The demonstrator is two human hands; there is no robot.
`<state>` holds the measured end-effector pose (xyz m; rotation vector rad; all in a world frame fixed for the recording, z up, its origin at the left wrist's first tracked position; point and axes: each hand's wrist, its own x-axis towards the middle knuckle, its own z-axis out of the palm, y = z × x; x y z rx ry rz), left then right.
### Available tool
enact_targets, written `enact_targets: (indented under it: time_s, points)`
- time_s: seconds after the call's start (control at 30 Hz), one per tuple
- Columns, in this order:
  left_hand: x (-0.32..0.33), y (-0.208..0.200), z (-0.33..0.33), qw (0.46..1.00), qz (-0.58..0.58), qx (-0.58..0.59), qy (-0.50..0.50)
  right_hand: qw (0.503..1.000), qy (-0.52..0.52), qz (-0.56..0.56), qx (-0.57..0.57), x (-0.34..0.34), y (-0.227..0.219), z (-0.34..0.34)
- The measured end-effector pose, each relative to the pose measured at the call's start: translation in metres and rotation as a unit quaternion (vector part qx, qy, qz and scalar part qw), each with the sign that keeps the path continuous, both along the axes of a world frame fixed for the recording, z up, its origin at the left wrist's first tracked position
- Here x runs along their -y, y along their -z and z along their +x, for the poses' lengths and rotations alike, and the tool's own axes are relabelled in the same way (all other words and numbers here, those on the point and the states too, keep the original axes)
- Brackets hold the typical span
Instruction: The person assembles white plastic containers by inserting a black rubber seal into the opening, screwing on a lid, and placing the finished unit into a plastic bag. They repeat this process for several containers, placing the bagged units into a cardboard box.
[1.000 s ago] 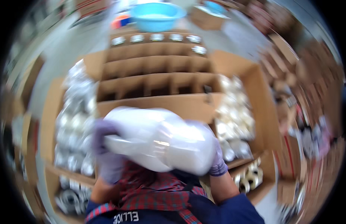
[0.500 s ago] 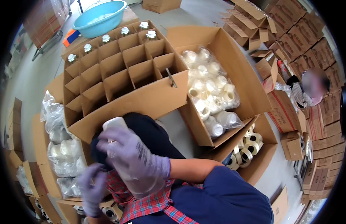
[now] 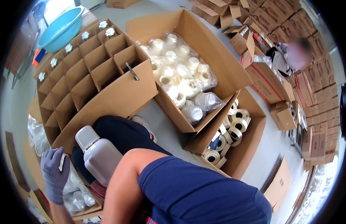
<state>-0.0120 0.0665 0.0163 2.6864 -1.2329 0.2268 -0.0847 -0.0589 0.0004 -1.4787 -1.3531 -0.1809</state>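
Where legs point(image 3: 126, 134) overlap carton point(image 3: 109, 106), grey bottle point(image 3: 102, 158), basin point(image 3: 64, 39)

Item: one head-worn fisheye view, facing steeply down from above the wearer's lap point(image 3: 120, 133); divided carton point(image 3: 110, 107) close, stacked cartons point(image 3: 300, 23) far off, upper right.

One grey bottle with rounded shoulders, a white cap and a metallic neck ring point(image 3: 102, 158) was present. One purple fabric-gloved left hand point(image 3: 53, 170) was visible. One brown cardboard carton with cell dividers point(image 3: 117, 95) held six visible clear glass bottles with silvery caps point(image 3: 110, 33). Two further open brown cardboard cartons point(image 3: 218, 50) stood beside it; their overlapping cream-white rolls point(image 3: 239, 124) and plastic-bagged white pieces point(image 3: 171, 56) could not be counted exactly. One round light-blue plastic basin point(image 3: 62, 40) and one thin metal implement point(image 3: 132, 71) completed the count.
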Motion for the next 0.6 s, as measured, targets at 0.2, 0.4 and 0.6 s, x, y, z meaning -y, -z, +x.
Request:
enact_targets:
  time_s: [0.2,0.4,0.6]
  points:
    - [-0.01,0.03,-0.042,0.987,-0.158,-0.008,-0.041,0.964,-0.231,0.106,-0.084,0.098,0.023,-0.052]
    - [-0.045,0.046,-0.062,0.984,-0.059,-0.131,-0.108,0.634,0.748,-0.09,-0.173,0.379,0.18,-0.035]
    - [0.007,0.046,-0.027,0.99,-0.079,-0.11,-0.039,0.567,0.596,-0.538,-0.182,0.452,0.283,0.015]
